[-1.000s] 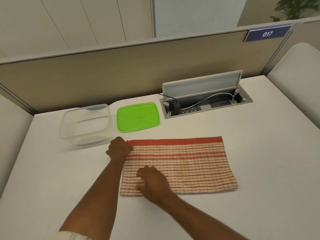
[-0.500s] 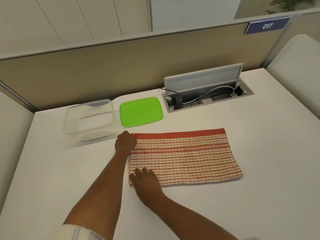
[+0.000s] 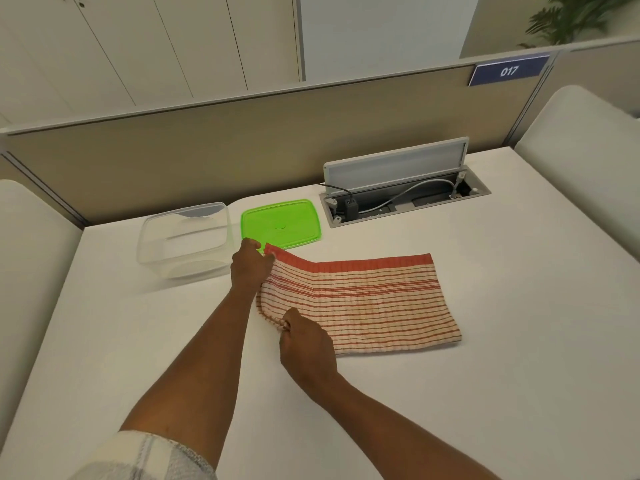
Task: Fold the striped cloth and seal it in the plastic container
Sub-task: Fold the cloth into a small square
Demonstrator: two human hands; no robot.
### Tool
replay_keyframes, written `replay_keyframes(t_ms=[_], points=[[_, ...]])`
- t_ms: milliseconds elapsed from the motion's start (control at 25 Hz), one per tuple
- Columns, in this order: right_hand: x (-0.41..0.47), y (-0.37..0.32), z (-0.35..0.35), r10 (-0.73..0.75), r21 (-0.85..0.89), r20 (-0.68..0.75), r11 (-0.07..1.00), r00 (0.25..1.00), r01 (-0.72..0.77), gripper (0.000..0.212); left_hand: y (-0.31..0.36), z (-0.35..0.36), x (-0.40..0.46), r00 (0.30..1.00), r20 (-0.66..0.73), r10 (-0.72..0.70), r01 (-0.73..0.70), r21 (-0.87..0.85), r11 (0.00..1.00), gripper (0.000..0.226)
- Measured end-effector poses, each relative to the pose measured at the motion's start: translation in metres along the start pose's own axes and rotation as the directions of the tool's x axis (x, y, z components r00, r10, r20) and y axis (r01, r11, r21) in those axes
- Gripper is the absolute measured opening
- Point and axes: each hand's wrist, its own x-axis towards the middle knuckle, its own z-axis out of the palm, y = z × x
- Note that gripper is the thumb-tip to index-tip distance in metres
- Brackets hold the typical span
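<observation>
Red-and-cream striped cloth (image 3: 363,299) on white worktop (image 3: 485,375), just right of clear plastic container (image 3: 185,239) and near green lid (image 3: 280,223); left hand (image 3: 251,265) and right hand (image 3: 304,344) pinch its lifted corners — carry level, match edges.

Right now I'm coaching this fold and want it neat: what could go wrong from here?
1. The left hand and right hand each pinch a corner of the striped cloth's left edge; uneven lifting could skew the fold.
2. The left hand works close to the green lid and clear container, so a swing might nudge them.
3. The cloth's right end lies unpinned and may slide.
</observation>
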Motion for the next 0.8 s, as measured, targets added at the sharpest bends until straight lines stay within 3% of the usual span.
replay_keyframes(t_ms=[400,520,800], points=[[-0.024,0.047,-0.089,0.244,0.328,-0.145,0.926,0.959,-0.186,0.008,0.105,0.046,-0.057,0.986,-0.115,0.122,-0.136,-0.120,0.983,0.033],[-0.025,0.075,-0.114,0.355,0.462,-0.078,0.841,0.932,-0.281,0.009,0.136,0.072,-0.078,0.980,-0.110,0.169,-0.182,-0.128,0.975,0.030],[-0.033,0.150,-0.144,0.477,0.509,0.000,0.756,0.879,-0.410,0.011,0.174,0.143,-0.104,0.981,-0.018,0.194,-0.194,-0.135,0.972,0.032]])
